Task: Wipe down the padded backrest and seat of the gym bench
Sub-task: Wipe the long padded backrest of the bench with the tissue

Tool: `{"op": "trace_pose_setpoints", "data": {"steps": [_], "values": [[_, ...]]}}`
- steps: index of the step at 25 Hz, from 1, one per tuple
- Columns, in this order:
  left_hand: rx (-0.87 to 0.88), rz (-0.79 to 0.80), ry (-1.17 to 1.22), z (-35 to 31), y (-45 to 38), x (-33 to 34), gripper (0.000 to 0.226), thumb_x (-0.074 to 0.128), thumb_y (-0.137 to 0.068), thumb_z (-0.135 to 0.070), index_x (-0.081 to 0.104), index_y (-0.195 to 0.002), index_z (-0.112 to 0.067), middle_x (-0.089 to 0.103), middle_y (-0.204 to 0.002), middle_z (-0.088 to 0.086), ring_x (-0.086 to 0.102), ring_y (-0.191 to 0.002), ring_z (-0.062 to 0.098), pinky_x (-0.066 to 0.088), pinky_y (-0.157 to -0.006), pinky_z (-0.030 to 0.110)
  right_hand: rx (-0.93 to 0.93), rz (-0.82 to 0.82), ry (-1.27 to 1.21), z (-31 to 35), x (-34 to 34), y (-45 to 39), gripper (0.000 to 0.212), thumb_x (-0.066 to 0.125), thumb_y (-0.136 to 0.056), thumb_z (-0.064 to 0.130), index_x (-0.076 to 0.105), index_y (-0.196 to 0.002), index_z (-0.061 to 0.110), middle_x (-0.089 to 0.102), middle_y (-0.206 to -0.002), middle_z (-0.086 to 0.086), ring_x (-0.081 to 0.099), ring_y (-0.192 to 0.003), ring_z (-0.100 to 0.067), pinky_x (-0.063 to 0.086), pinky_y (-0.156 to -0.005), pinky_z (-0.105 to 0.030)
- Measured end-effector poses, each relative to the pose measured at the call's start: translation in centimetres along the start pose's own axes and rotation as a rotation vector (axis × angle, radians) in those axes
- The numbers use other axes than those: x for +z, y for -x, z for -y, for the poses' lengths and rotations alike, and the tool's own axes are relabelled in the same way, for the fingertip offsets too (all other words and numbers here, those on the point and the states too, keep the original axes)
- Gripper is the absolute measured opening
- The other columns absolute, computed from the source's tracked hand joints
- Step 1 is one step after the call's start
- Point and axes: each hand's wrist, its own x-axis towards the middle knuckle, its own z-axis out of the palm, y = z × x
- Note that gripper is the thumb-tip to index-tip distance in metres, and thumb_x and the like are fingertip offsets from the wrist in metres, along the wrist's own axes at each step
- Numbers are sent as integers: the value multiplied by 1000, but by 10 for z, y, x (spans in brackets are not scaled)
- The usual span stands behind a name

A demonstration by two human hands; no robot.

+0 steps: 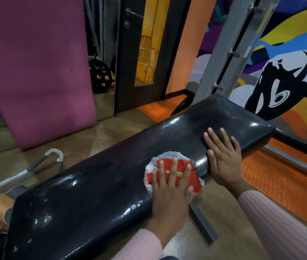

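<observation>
Here the left hand (pixel 169 186) presses a red-and-white cloth (pixel 175 172), its print unreadable, onto the bench pad (pixel 96 184).

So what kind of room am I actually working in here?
Most likely a gym. You're at a black padded bench, a weight plate sits by the mirror behind the pink mat, and a steel rack upright stands at the bench's far end.

A pink mat (pixel 36 72) leans upright well beyond the hands to their left. Behind it a black weight plate (pixel 100 76) stands beside a dark door (pixel 130 53). A painted mural (pixel 280 62) fills the wall to the right, with orange floor matting (pixel 280 184) below.
</observation>
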Motion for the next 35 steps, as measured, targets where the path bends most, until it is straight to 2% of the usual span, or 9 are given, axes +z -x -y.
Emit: {"op": "trace_pose_setpoints", "data": {"steps": [3,6,10,13,19,23,28,31,35], "values": [[89,10,16,-20,-33,-1,53,23,-97,-48,17,-149,-38,14,-160,3,8,-144,41,14,-113,60,12,37,4,0,1,0,53,16,-102,38,35,-149,22,30,-156,4,11,-150,-19,13,-118,-43],[1,116,146,-3,-72,-16,51,17,-100,-50,6,-149,-41,-1,-161,-2,-8,-145,34,-2,-116,53,1,77,0,3,-5,-2,54,15,-102,39,31,-150,23,26,-158,4,7,-151,-18,10,-119,-43],[-136,65,94,33,-47,-14,56,7,-95,-52,8,-150,-42,6,-161,2,-1,-145,36,4,-116,53,9,57,5,3,-9,-1,54,18,-101,38,33,-150,23,25,-158,4,8,-151,-20,11,-119,-46],[-68,34,12,9,-4,-7,55,16,-95,-49,23,-148,-37,25,-156,7,17,-142,43,19,-112,59,18,46,5,2,-6,0,54,18,-101,37,32,-150,23,26,-157,4,9,-151,-21,11,-118,-46],[-78,189,156,-3,-63,-20,52,14,-99,-50,-3,-148,-43,-10,-160,-2,-15,-144,34,-7,-113,53,7,92,14,4,-7,-1,53,17,-101,38,28,-151,23,25,-158,3,7,-151,-20,7,-119,-42],[-236,140,147,31,-41,-23,53,14,-99,-50,-3,-149,-44,-5,-161,0,-11,-145,32,-6,-115,50,-10,88,40,4,-9,-4,54,15,-101,39,30,-151,23,25,-158,4,5,-151,-19,5,-119,-41],[-38,39,11,-8,3,-4,55,18,-95,-48,22,-149,-38,18,-158,7,12,-143,44,8,-114,56,-103,152,144,3,-11,-6,54,18,-101,38,22,-153,23,23,-160,3,6,-151,-20,5,-119,-48],[-40,149,95,2,-46,-16,52,16,-99,-50,2,-149,-44,-2,-161,0,-7,-145,36,-2,-114,53,-284,221,130,11,-19,-27,55,19,-101,38,23,-154,22,19,-161,3,8,-150,-21,2,-119,-48],[-174,159,116,34,-43,-22,53,14,-99,-51,-2,-149,-44,-2,-161,0,-5,-146,31,0,-116,49,-267,243,-14,35,-13,-34,55,17,-103,39,27,-153,21,22,-161,3,4,-150,-16,8,-120,-44]]}}
